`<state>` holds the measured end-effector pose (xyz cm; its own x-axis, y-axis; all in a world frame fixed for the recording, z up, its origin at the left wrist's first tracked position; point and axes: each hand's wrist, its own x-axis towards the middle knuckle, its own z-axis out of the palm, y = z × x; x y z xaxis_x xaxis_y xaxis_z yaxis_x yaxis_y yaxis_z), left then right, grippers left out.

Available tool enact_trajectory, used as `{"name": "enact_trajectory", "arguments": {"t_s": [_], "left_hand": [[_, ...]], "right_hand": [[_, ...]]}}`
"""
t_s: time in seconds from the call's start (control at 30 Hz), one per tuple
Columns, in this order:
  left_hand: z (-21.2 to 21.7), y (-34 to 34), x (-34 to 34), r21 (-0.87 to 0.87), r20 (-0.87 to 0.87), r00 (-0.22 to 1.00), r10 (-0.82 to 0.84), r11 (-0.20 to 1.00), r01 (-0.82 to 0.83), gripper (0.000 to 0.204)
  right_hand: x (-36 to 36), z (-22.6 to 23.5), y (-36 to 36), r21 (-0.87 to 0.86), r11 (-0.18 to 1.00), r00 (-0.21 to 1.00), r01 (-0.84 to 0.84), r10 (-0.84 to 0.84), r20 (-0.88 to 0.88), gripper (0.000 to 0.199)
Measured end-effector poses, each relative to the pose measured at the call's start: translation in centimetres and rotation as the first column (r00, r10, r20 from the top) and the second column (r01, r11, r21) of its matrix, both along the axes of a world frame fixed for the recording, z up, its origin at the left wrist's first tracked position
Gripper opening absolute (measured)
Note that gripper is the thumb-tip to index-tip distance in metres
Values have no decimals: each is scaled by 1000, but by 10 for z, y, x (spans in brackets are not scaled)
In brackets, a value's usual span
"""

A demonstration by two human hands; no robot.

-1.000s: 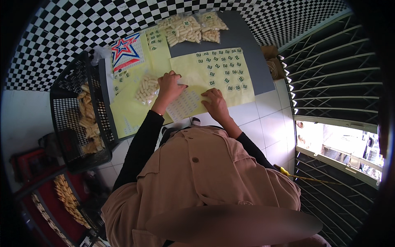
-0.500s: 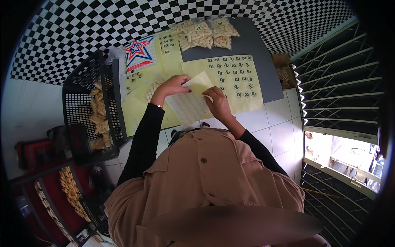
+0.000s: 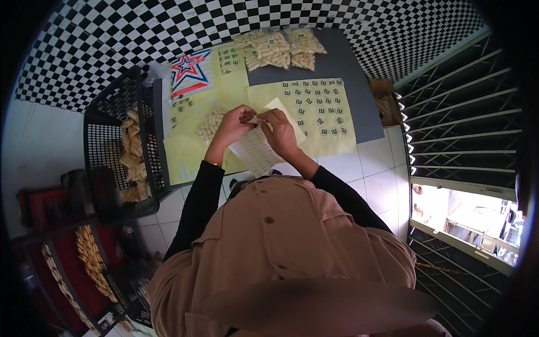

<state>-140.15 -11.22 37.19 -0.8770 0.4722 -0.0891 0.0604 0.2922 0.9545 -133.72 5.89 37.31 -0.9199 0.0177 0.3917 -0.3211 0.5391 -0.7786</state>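
Hands meet above the yellow sticker sheet (image 3: 314,112): left hand (image 3: 233,126) and right hand (image 3: 279,130) both pinch a pale backing sheet (image 3: 255,150), lifted over that sheet's near-left corner. Bagged snacks (image 3: 269,48) lie beyond it, and a black basket (image 3: 106,163) stands to its left.

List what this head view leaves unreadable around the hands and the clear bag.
- Clear bag: contents too small to tell.
- Fingertips of left hand and right hand: bunched together, grip unclear.
- Yellow sheet: marks too small.
- Black basket: mesh hides its contents.
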Motion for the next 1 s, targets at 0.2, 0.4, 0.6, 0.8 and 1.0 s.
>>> {"name": "enact_trajectory", "arguments": {"t_s": [0.2,0.4,0.6,0.8,1.0], "left_hand": [[12,8,13,-21,-1,999,43,999,-43,34],[27,14,20,-86,-58,998,27,996,-32,36],[35,18,21,-114,-89,996,-12,993,2,36],[33,21,20,-138,-85,996,-9,990,-3,35],[30,24,23,-155,-147,989,14,987,-37,32]], "right_hand": [[0,-5,2,-20,999,999,27,-26,44,13],[-1,-4,6,-61,998,997,26,-21,75,13],[-3,-3,12,-72,997,997,11,-6,75,11],[0,-6,12,-63,997,997,34,-29,75,9],[4,-12,9,-45,997,996,61,-58,65,7]]}}
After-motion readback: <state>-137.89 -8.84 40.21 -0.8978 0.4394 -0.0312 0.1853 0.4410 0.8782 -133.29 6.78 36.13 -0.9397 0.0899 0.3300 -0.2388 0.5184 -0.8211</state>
